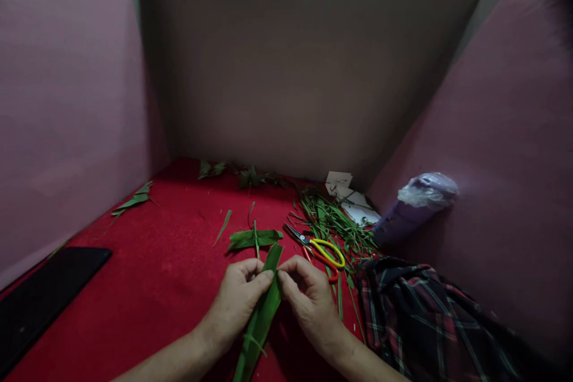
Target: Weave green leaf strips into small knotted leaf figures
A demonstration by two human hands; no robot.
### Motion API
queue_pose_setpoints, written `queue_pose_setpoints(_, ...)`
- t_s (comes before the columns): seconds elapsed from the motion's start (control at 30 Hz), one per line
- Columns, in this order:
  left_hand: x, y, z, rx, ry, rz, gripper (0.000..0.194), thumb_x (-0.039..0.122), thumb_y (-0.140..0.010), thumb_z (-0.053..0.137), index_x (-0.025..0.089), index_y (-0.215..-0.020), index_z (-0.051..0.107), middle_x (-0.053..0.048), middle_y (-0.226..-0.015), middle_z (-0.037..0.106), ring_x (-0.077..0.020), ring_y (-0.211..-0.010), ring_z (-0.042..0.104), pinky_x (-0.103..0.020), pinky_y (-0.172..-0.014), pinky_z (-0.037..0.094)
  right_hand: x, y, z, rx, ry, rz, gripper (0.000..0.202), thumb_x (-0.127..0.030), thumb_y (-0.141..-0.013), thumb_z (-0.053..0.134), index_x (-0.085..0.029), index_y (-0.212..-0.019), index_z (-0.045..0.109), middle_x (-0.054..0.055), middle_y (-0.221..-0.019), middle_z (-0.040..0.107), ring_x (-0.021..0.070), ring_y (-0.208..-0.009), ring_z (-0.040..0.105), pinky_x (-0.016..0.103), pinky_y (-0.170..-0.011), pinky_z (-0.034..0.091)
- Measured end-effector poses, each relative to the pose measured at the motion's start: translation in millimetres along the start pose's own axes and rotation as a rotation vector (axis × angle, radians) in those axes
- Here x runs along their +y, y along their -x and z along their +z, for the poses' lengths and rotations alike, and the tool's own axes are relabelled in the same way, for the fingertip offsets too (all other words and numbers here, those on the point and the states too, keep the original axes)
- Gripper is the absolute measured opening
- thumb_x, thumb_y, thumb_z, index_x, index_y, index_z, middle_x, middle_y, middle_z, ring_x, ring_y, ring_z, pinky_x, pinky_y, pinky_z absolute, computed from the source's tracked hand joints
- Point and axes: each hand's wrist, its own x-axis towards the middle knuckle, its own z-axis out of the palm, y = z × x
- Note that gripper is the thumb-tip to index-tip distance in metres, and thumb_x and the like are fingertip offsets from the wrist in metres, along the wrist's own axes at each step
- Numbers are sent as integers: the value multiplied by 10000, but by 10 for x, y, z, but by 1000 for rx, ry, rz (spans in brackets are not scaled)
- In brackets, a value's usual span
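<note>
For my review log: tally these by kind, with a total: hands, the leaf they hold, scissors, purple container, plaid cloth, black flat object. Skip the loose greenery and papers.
Hands (left hand, right hand): 2
Held long leaf: 1
Scissors: 1 pair
Purple container: 1
Plaid cloth: 1
Black flat object: 1
Total: 7

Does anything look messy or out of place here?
Mostly clutter: loose green stems sprawl in a tangle at the back right of the red surface, against the white papers, rather than neatly stacked. No spill stands out.
</note>
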Motion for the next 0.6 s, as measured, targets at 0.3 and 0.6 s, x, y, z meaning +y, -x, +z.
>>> queue_pose_setpoints(0.3,-15,-8,6,-1,57,-35,249,340,-644,636,168,-565,475,77,-419,446,-63,-355,384,-182,-367,297,-14,24,-15,-10,43,-61,150,-244,-839,500,-181,-714,557,-8,-660,513,118,-585,451,226,-551,355)
queue_pose_setpoints(0.6,-12,-24,-1,44,-6,28,253,343,-657,629,149,-556,503,63,-425,470,-64,-378,407,-181,-385,319,66,28,73,-69,-190,144,118,-289,-810,560,-191,-796,496,-36,-662,498,97,-567,452,199,-502,352)
